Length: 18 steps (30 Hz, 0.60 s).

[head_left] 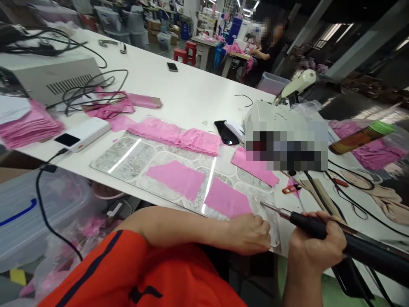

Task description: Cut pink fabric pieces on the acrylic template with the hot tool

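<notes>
Currently right hand (316,247) is fisted around the black handle of the hot-knife tool (319,228). Left hand (251,234) is loosely curled with nothing gripped, fingertips pressing the near edge of the pink fabric piece (227,200) on the patterned board (128,155). Tool's long axis runs lower right to upper left, metal tip just beside the left hand, above the board's near corner on the white surface (191,94).
</notes>
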Motion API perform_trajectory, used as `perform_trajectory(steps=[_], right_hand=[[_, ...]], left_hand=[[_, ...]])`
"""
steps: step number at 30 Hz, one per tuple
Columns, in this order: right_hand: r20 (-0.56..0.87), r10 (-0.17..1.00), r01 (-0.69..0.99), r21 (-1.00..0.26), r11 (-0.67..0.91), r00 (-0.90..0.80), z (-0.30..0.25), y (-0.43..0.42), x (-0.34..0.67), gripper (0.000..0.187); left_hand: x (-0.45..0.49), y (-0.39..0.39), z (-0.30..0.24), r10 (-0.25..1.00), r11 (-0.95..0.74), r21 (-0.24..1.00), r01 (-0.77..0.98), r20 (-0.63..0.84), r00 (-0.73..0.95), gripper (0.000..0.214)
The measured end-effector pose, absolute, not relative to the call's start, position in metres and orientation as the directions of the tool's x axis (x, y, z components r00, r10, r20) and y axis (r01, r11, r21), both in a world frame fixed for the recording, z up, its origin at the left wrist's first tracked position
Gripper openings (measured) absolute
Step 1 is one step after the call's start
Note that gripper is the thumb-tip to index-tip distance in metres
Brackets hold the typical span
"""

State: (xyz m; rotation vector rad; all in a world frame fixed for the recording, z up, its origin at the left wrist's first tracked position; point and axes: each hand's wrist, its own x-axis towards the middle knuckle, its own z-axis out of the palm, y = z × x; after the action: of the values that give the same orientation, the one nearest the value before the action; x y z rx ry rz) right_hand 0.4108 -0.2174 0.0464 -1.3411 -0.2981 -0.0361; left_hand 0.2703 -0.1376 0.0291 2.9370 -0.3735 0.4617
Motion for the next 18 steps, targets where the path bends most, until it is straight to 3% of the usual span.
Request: perform_trajectory(steps=[3, 7, 10, 14, 18], right_hand=[[0.298, 0.059, 0.28, -0.936, 0.215, 0.953, 0.044, -0.225, 0.406, 0.02], [0.274, 0.105, 0.258, -0.955, 0.145, 0.956, 0.044, -0.237, 0.394, 0.024], [0.144, 0.174, 0.124, -0.985, 0.122, 0.974, 0.041, -0.247, 0.39, 0.024], [-0.181, 0.286, -0.189, -0.982, -0.002, 0.941, 0.027, -0.264, 0.385, 0.04], [-0.256, 0.464, -0.165, -0.959, -0.228, 0.848, 0.018, -0.272, 0.369, 0.047]], left_hand=[[0.279, -0.137, 0.022, -0.179, -0.966, 0.131, -0.224, 0.288, 0.941, 0.014], [0.277, -0.133, 0.023, -0.134, -0.967, 0.177, -0.183, 0.259, 0.957, 0.008], [0.273, -0.119, 0.036, -0.081, -0.958, 0.246, -0.146, 0.256, 0.963, 0.005], [0.25, -0.072, 0.065, 0.209, -0.914, 0.398, 0.079, 0.295, 0.932, 0.008], [0.191, -0.008, 0.085, 0.512, -0.769, 0.588, 0.25, 0.332, 0.793, 0.02]])
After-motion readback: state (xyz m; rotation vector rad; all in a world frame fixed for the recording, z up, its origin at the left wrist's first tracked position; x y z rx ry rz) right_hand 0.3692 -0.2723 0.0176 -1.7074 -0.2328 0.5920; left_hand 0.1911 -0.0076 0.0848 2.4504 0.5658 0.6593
